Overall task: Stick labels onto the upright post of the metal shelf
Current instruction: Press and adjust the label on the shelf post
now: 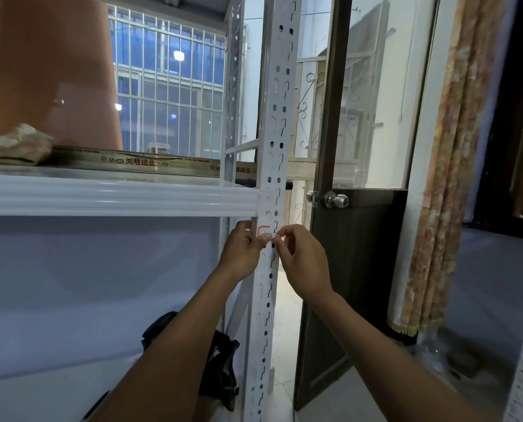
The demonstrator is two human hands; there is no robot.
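The white perforated upright post (277,123) of the metal shelf runs top to bottom through the middle of the view. A small white label with a red mark (264,231) lies against the post just below the shelf beam (117,197). My left hand (242,252) pinches the label's left side against the post. My right hand (301,260) pinches its right edge with thumb and forefinger. Both hands cover the lower part of the label.
A dark door (354,269) with a round metal knob (336,199) stands right of the post. A patterned curtain (446,178) hangs further right. A black bag (220,367) sits low behind the post. A folded cloth (16,144) and aluminium strips lie on the shelf.
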